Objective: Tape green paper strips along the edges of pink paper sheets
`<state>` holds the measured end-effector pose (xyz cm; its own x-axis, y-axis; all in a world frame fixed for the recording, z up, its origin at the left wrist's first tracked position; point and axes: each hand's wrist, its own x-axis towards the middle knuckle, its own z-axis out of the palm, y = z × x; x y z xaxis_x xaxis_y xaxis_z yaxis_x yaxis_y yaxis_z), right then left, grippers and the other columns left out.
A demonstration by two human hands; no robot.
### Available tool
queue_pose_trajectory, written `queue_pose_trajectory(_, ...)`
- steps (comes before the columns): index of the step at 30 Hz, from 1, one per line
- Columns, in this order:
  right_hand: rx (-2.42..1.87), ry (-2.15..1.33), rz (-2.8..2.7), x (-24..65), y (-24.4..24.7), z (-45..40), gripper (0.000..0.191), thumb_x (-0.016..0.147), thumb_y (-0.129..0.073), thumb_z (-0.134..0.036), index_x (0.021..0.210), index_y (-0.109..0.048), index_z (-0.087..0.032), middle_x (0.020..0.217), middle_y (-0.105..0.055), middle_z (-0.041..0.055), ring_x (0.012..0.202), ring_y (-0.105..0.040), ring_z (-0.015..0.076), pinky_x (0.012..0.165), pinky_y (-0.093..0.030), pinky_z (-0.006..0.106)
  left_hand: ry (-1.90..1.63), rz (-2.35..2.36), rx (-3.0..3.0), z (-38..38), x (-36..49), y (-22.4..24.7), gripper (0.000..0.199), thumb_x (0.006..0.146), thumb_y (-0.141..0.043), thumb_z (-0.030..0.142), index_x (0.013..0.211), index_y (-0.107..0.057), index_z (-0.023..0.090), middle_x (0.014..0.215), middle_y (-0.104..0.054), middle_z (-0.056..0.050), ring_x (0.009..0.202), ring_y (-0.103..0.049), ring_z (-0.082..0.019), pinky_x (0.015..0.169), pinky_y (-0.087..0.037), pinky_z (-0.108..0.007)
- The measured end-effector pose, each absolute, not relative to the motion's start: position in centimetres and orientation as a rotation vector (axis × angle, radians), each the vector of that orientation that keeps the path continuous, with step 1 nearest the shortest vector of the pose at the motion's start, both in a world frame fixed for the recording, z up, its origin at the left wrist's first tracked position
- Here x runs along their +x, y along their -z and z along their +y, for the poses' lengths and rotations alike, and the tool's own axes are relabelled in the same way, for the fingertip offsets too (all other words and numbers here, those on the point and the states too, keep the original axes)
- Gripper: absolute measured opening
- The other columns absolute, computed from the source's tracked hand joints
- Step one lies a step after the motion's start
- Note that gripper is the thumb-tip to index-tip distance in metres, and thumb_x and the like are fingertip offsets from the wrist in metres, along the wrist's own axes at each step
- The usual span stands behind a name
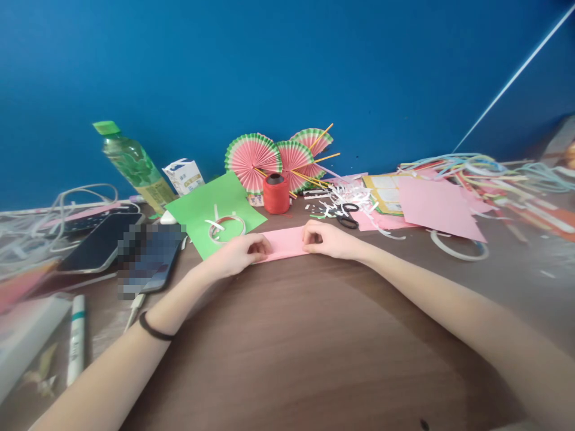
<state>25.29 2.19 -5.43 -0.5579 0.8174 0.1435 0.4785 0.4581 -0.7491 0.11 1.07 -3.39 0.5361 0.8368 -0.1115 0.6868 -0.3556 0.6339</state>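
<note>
A strip of pink paper (287, 240), plain and pale, lies on the table (278, 347), just near of the red spool (277, 196). It is longer left to right than it is deep, with straight near and far edges; any fine creases are too small to tell. The left hand (245, 251) pinches its left end with curled fingers, and the right hand (330, 239) its right end.

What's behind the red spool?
Pink-and-green folded fans with yellow sticks show behind the red spool. I can't see what's directly behind it, because the spool covers that.
</note>
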Motion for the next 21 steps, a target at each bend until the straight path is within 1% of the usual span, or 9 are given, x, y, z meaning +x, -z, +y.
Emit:
queue_pose_trajectory(4,-1.064,-0.892,-2.223,25.21,5.56,2.09,0.007,0.071,-0.061,-0.015,0.075,-0.055,-0.016,0.079,-0.050,-0.0001,0.068,-0.050,0.0108,0.066,-0.041,0.025,-0.324,1.135,2.252,1.08,0.05,3.57,0.015,0.078,-0.050,0.025,0.088,-0.058,0.018,0.085,-0.060,-0.001,0.074,-0.053,-0.014,0.068,-0.043,-0.026)
queue_pose_trajectory(8,-1.032,-0.855,-2.257,25.04,5.55,1.81,0.008,0.074,-0.059,-0.012,0.081,-0.060,-0.015,0.082,-0.051,0.0010,0.070,-0.050,0.0109,0.068,-0.042,0.026,-0.326,1.058,2.350,0.92,0.11,3.57,0.017,0.081,-0.046,0.020,0.092,-0.059,0.020,0.092,-0.060,-0.002,0.082,-0.054,-0.015,0.076,-0.044,-0.027)
queue_pose_trajectory(11,-0.965,-0.816,-2.327,24.99,5.62,1.64,0.018,0.079,-0.054,-0.011,0.091,-0.066,-0.017,0.088,-0.053,0.0034,0.078,-0.052,0.0131,0.076,-0.043,0.029,-0.313,1.051,2.406,0.68,0.27,3.31,0.023,0.082,-0.043,0.018,0.098,-0.060,0.021,0.096,-0.060,-0.003,0.089,-0.055,-0.015,0.082,-0.043,-0.028)
queue_pose_trajectory(15,-0.838,-0.688,-2.436,25.05,6.04,1.63,0.033,0.085,-0.047,-0.010,0.102,-0.069,-0.027,0.094,-0.056,0.0045,0.092,-0.050,0.0160,0.088,-0.040,0.035,-0.301,1.021,2.475,0.38,0.46,2.94,0.030,0.085,-0.039,0.016,0.103,-0.062,0.022,0.101,-0.058,-0.004,0.095,-0.054,-0.016,0.086,-0.042,-0.029)
queue_pose_trajectory(18,-0.792,-0.607,-2.493,25.07,6.18,1.60,0.042,0.085,-0.042,-0.005,0.107,-0.066,-0.031,0.097,-0.056,0.0044,0.094,-0.050,0.0159,0.090,-0.039,0.036,-0.298,0.992,2.508,0.37,0.44,3.00,0.035,0.084,-0.038,0.012,0.105,-0.064,0.024,0.104,-0.057,-0.004,0.098,-0.053,-0.016,0.088,-0.041,-0.029)
queue_pose_trajectory(21,-0.765,-0.568,-2.529,25.05,6.07,1.54,0.045,0.084,-0.040,-0.002,0.106,-0.066,-0.032,0.097,-0.056,0.0047,0.095,-0.049,0.0157,0.089,-0.039,0.036,-0.258,0.954,2.511,0.57,0.30,3.33,0.039,0.083,-0.038,0.010,0.105,-0.066,0.026,0.100,-0.057,-0.004,0.094,-0.053,-0.015,0.087,-0.041,-0.028)
